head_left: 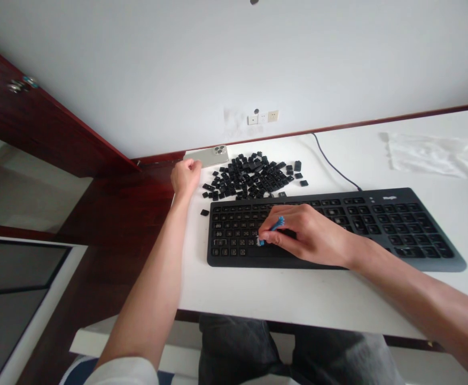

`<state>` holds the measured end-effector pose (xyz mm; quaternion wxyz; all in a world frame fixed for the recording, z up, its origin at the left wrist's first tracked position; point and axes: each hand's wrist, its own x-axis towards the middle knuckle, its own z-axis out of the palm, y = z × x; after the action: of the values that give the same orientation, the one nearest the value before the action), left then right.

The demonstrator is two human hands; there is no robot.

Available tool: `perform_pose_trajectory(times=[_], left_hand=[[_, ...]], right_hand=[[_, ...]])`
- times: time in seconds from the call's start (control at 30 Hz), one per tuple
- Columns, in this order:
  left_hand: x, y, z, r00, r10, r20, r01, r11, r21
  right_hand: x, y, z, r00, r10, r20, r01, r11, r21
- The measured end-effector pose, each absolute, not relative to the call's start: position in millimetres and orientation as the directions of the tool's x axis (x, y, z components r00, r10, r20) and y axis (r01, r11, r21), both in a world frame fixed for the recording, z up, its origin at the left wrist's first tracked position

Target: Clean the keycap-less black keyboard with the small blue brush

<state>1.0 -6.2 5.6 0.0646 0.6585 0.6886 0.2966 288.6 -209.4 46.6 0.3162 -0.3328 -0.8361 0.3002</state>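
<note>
A black keyboard [226, 260] lies on the white table with its keycaps off, the bare key sockets showing. My right hand [298, 232] is closed around a small blue brush [277, 223], its pale bristle end touching the sockets left of the middle. At the table's left edge, my left hand [186, 179] rests with its fingers curled into a loose fist, and nothing shows in it. Right beside that hand is a phone [208, 156], camera side up. Behind the keyboard spreads a pile of loose black keycaps [254, 174].
From the keyboard's back edge a cable [332, 167] runs toward the wall. A clear plastic bag [438, 156] lies flat at the back right. Wall sockets [263, 117] sit above the table. One stray keycap [204, 212] is near the keyboard's left corner.
</note>
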Motion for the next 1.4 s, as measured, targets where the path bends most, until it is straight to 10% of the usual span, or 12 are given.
perform_pose_trajectory(times=[1.4], left_hand=[[3,-6,7,-0.121,0.942,0.313,0.869,-0.052,0.492]], right_hand=[[298,-201,46,-0.572,0.744,0.344,0.363,0.606,-0.708]])
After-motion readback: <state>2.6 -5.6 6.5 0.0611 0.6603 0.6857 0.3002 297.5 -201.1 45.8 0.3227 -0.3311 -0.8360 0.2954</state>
